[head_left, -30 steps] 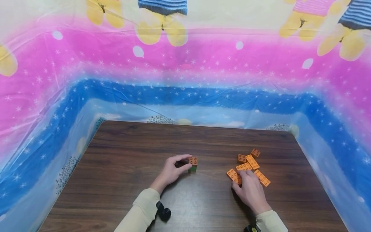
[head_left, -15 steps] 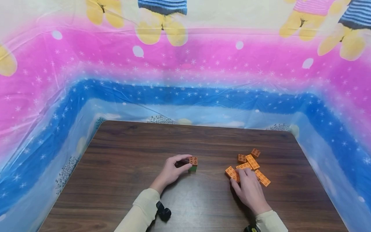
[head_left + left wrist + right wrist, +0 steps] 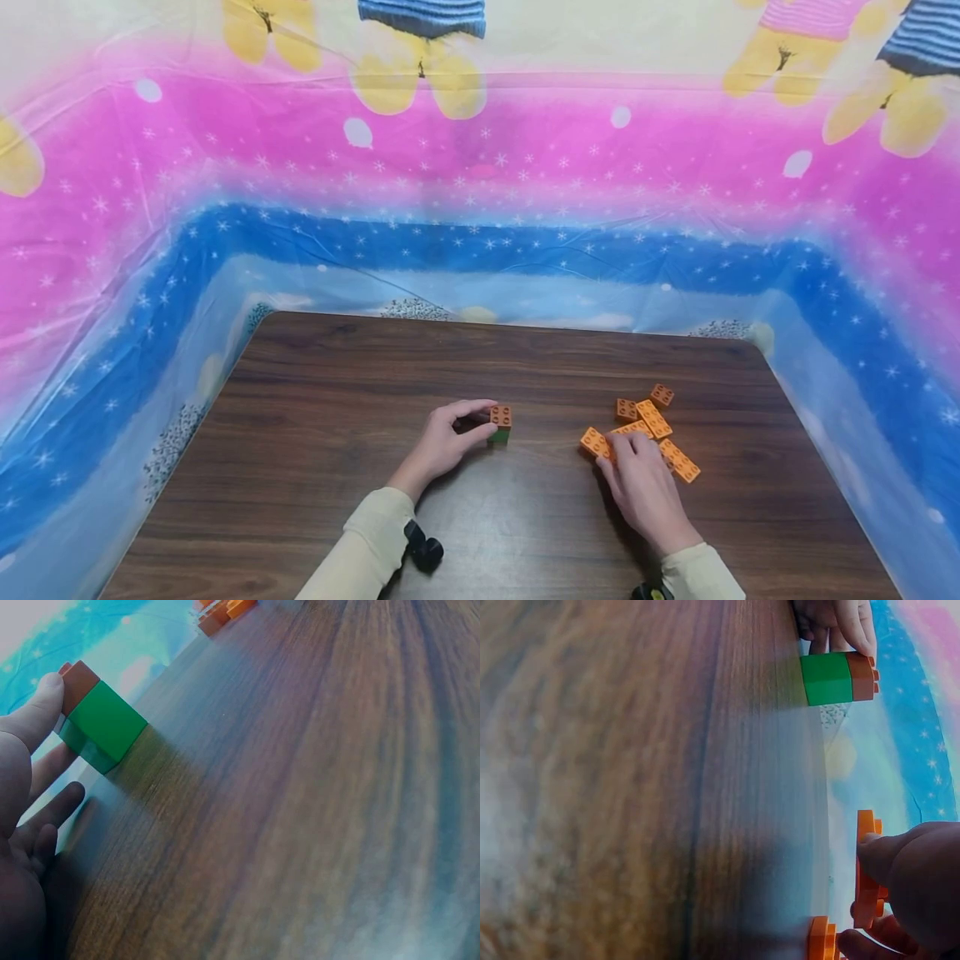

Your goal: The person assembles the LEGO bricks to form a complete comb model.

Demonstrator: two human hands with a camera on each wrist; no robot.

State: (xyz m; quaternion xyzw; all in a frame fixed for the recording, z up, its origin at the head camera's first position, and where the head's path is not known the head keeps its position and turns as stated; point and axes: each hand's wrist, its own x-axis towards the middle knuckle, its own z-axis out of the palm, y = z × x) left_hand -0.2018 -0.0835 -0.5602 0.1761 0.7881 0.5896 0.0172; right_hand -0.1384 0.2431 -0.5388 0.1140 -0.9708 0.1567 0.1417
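Note:
Near the middle of the table, my left hand pinches a brown toy brick between thumb and fingers. Directly beneath that brick is a green block, standing on the tabletop. To the right, my right hand holds a flat orange toy brick by its near end, thumb on one side. In the right wrist view this orange brick is raised off the table, its studs facing up. The fingers hide part of it.
Several loose bricks lie just beyond my right hand, among them an orange brick, another orange brick, and two small brown bricks, one brown brick nearer. A patterned cloth surrounds the wooden table.
The orange brick in my right hand has shifted slightly left and away from me, with the fingers moving along. My left hand and the brown-and-green stack have stayed still.

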